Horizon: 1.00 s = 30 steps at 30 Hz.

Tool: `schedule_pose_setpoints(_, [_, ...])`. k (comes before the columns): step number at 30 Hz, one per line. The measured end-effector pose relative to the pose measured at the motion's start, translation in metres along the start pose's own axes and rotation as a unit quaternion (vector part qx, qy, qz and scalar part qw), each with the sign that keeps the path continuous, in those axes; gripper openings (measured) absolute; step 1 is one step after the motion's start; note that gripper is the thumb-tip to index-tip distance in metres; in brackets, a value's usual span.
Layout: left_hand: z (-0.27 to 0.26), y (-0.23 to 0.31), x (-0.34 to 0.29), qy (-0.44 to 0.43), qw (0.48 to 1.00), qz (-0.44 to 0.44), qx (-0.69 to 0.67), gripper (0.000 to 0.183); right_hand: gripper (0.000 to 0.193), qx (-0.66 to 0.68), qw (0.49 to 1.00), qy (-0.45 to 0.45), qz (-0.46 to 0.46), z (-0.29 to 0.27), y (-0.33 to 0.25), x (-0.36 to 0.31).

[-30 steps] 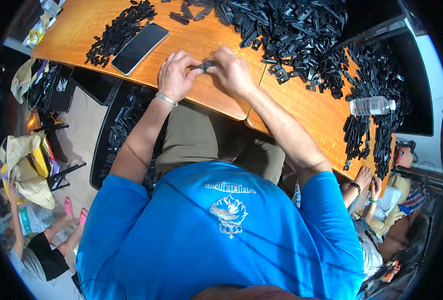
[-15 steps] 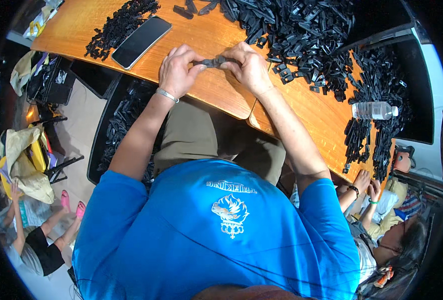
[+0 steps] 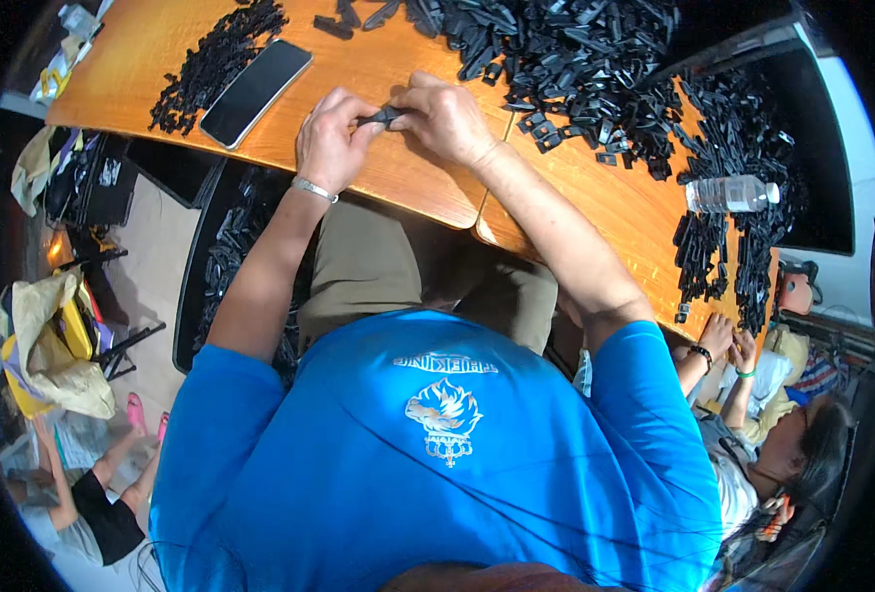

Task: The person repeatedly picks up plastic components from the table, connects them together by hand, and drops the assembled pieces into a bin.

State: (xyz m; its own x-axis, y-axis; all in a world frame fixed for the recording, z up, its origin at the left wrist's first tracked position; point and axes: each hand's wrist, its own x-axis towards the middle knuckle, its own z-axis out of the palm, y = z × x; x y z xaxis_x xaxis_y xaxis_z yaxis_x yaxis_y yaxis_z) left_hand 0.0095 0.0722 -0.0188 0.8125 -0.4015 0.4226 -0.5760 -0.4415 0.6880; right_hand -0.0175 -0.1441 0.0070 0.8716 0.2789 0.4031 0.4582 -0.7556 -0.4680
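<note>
Above the table's near edge, both of my hands meet on a small, dark plastic part (image 3: 385, 116). My left hand (image 3: 333, 138), wearing a bracelet at the wrist, pinches its left end. The fingers of my right hand (image 3: 447, 116) are closed round the other end and cover much of it. Whether it is one piece or two joined pieces cannot be made out. Beyond my right hand lies a large heap of black plastic parts (image 3: 566, 64). A phone (image 3: 257, 94) with a dark screen rests left of my left hand.
Smaller black pieces (image 3: 210, 74) are piled behind the phone. At right, a clear plastic bottle (image 3: 728, 194) lies on more black parts (image 3: 743, 138). A black tub (image 3: 189, 296) with similar parts stands below the table, at left. A co-worker's hands (image 3: 728, 340) are at the table's right end.
My right hand has come leftward, closer to my left hand, and now hides more of the dark part. The part is tilted more than before. The whole view has shifted slightly.
</note>
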Motion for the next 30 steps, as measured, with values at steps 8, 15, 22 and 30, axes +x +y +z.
schedule_pose_setpoints(8, [-0.143, -0.024, -0.081, -0.140, 0.983, -0.101, -0.059, 0.031, 0.020, -0.087, 0.992, 0.072, 0.062, -0.061, 0.011, -0.059])
schedule_pose_setpoints(15, [-0.123, -0.003, -0.040, -0.008, 0.997, -0.069, 0.018, 0.026, 0.027, -0.287, 0.944, 0.035, 0.159, -0.081, 0.045, -0.064])
schedule_pose_setpoints(22, [-0.031, -0.009, 0.083, 0.023, 0.983, 0.010, 0.180, 0.028, 0.022, -0.286, 0.949, 0.002, 0.135, -0.079, 0.028, -0.048])
schedule_pose_setpoints(30, [-0.013, -0.047, 0.155, -0.063, 0.927, -0.012, 0.368, 0.020, 0.027, -0.140, 0.979, -0.023, 0.149, -0.057, -0.019, -0.050])
